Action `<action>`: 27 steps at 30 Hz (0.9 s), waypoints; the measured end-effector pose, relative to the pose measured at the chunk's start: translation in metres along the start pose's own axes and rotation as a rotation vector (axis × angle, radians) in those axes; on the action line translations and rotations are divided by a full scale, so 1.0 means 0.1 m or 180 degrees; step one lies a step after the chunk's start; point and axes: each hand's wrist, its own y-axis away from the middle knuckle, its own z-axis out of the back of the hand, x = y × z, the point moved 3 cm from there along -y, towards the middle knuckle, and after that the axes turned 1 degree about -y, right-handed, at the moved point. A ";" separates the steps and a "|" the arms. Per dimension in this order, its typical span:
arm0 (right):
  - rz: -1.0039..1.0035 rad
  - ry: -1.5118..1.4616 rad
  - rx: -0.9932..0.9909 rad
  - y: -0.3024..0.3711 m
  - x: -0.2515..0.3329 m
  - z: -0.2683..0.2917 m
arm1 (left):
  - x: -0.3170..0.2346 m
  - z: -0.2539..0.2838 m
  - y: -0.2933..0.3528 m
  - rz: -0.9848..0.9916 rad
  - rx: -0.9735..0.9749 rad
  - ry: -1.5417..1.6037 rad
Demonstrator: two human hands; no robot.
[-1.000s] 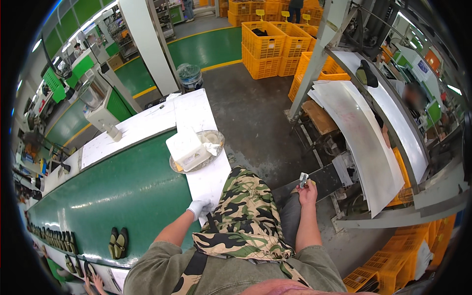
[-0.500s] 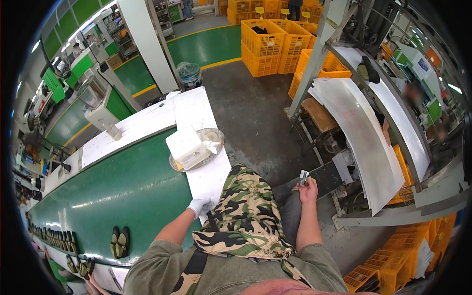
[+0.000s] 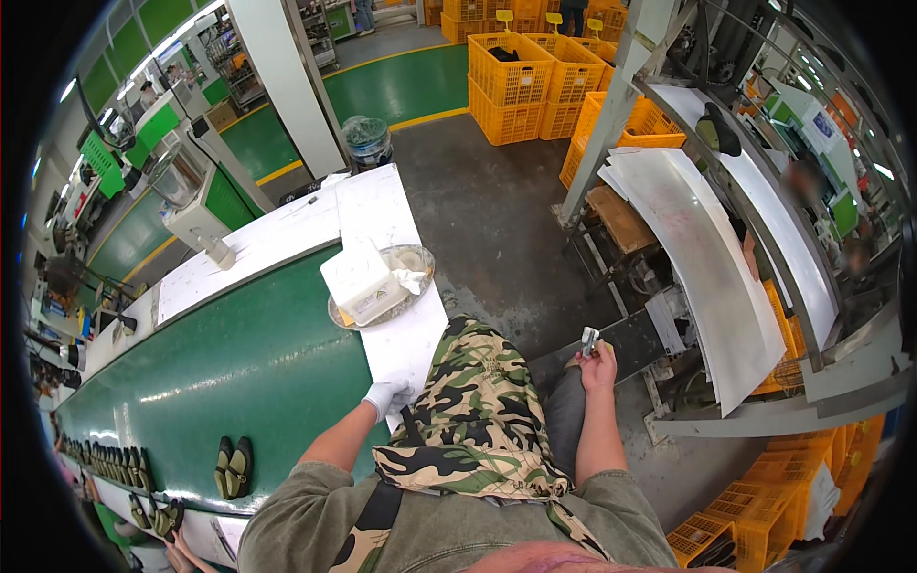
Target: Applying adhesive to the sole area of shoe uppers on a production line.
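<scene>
Holding, rather than any work on a shoe, looks like the step in hand. The right hand [image 3: 599,371] pinches a small grey-and-white object [image 3: 589,337] between thumb and fingers, near the grey-trousered right knee and well apart from the white tabletop [image 3: 406,349]; its exact kind is too small to tell. The left hand [image 3: 387,398], in a white glove, appears to rest at the tabletop's edge, just beside the camouflage apron [image 3: 478,406]. Its fingers are partly hidden, so I cannot tell whether it grips anything. An olive pair of shoes [image 3: 232,468] stands on the green conveyor belt [image 3: 220,382], apart from both hands. As I judge it, any move from here calls for a firm pinch on that little piece and free room for the right forearm; reaching the pair would call for the gloved hand to leave the edge.
</scene>
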 end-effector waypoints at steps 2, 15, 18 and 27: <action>0.0001 -0.0007 0.0021 -0.01 0.01 0.02 | 0.00 -0.01 0.00 0.0015 0.0027 0.0058; 0.0028 -0.0065 -0.0103 0.06 0.04 -0.08 | -0.03 -0.02 0.03 -0.0040 -0.0024 -0.0043; 0.0018 -0.0087 -0.0095 0.06 0.04 -0.08 | -0.02 0.00 0.02 -0.0035 -0.0011 -0.0086; 0.0044 -0.0087 -0.0128 0.05 0.03 -0.06 | -0.03 -0.02 0.05 -0.0061 -0.0004 -0.0098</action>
